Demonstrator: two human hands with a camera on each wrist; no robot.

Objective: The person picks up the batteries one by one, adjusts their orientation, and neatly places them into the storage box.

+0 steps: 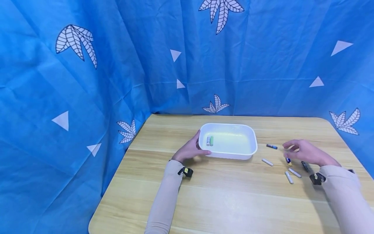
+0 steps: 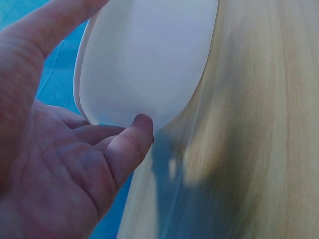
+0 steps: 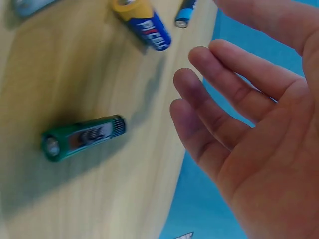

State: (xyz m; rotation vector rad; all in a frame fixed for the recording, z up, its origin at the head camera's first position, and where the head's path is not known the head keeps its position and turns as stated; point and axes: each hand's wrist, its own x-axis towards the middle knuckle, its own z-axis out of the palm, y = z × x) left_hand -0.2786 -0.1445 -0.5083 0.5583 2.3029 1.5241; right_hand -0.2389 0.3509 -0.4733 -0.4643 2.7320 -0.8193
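Note:
My left hand (image 1: 190, 150) grips the left end of a white plastic tub (image 1: 230, 156), thumb along its near side and fingers round the end. Inside, at the left, a green battery (image 1: 211, 141) lies beside a pale printed battery (image 1: 208, 141). Over the right part of the table, my right hand (image 1: 311, 153) hovers with loosely bent fingers and nothing in them. Beneath it lies a yellow-and-blue battery (image 3: 144, 25). The right wrist view also shows a dark green battery (image 3: 84, 137) and a blue-and-black battery (image 3: 185, 15) on the wood.
Several pale grey batteries, such as one grey battery (image 1: 267, 162), lie scattered between the tub and my right forearm. The wooden table (image 1: 222, 201) has rounded corners. A blue curtain (image 1: 204, 65) hangs behind it and along the left.

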